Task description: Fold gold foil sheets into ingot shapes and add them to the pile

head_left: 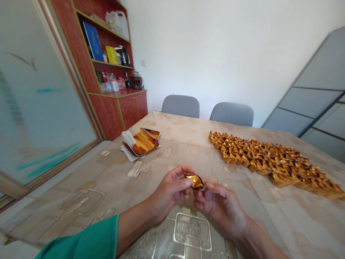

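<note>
Between my two hands, above the near part of the table, is a small folded gold foil paper ingot (196, 182). My left hand (172, 185) pinches its left end, the thumb lying on the near face. The fingertips of my right hand (218, 201) close on its right end. To the far left lies a stack of gold foil paper sheets (145, 141), curled up at the edges, with white paper showing beneath. Several rows of finished gold paper ingots (258, 158) stand packed together on the right side of the table.
A patterned tablecloth under a clear cover spreads over the table (164, 158). Two grey chairs (180, 105) stand at its far side. Behind on the left are a red-brown cabinet (107, 108) with bottles and boxes, and a frosted sliding door (45, 90).
</note>
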`<state>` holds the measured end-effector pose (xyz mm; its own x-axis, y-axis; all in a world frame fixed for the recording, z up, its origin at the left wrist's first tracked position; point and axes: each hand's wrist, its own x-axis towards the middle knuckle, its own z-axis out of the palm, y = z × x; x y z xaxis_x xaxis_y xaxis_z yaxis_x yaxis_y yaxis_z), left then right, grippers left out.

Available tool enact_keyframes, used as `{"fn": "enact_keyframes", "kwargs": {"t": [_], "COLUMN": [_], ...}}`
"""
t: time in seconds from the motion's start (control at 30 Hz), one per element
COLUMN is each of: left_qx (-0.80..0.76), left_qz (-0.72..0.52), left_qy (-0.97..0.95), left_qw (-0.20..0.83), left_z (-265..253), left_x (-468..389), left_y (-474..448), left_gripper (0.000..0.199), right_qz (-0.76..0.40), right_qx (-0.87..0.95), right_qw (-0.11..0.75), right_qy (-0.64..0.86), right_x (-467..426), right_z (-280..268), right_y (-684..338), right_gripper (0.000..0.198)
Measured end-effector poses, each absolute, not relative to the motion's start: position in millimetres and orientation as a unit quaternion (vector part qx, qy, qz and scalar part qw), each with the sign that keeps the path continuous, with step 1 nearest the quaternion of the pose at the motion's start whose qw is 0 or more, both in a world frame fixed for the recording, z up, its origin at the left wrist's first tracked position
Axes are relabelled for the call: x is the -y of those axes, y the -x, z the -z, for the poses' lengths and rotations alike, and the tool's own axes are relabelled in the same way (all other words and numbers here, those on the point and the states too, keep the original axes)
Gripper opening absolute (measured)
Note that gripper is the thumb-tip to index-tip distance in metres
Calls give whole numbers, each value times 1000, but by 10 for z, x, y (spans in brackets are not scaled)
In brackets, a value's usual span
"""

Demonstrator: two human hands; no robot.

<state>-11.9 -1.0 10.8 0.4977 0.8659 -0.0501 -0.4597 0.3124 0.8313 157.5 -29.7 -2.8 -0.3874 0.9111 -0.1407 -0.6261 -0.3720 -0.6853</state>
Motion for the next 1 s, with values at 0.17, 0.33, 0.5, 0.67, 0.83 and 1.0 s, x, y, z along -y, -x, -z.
{"fn": "enact_keyframes", "kwargs": {"t": [0.17, 0.33, 0.5, 0.67, 0.83, 1.0], "left_qx": [-287, -305, -319, -326, -318, -346], "left_qz": [-429, -427, -431, -407, -394, -381], "left_qy": [-503, -419, -430, -438, -422, -443], "left_qw": [693, 741, 726, 732, 752, 734], "left_z": [-177, -116, -95, -105, -81, -92], "left_x": [31, 42, 47, 47, 39, 28], "left_y": [123, 98, 86, 83, 82, 92], "left_gripper": [19, 29, 23, 18, 20, 16], "right_qz": [-792, -793, -785, -800, -807, -815], "right_qx": [251, 267, 297, 307, 302, 309], "right_qw": [478, 475, 464, 433, 425, 412], "right_qy": [285, 273, 286, 278, 276, 267], "right_x": [286, 291, 291, 301, 286, 260], "right_z": [46, 89, 84, 64, 79, 85], "right_y": [-1577, -1557, -1565, -1603, -1623, -1623], "right_gripper": [23, 20, 23, 21, 25, 24]}}
